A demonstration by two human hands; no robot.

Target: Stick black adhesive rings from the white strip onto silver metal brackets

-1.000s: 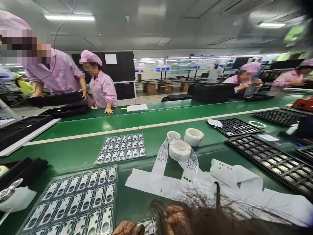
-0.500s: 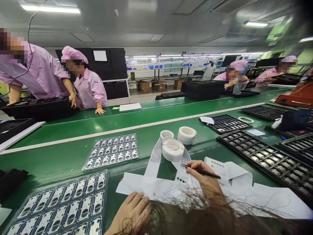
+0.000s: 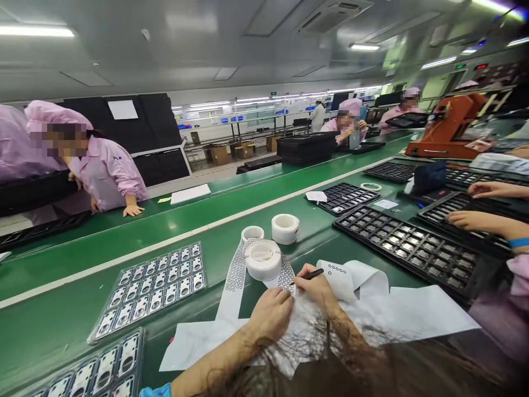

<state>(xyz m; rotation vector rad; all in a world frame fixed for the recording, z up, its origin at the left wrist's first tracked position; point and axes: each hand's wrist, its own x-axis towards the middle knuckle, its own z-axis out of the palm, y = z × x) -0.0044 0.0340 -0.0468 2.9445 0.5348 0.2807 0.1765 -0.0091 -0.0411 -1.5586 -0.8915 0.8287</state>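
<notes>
Black tweezers (image 3: 309, 274) over perforated white tape (image 3: 235, 284)

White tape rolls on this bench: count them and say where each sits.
4. A narrow roll and a wider roll stand together; a third roll sits on the perforated strip beside the right hand; a thin ring lies far right by a black tray. More may be hidden.

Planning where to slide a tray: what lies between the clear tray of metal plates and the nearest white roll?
A white perforated strip lies between the clear tray and the roll, in the head view.
</notes>
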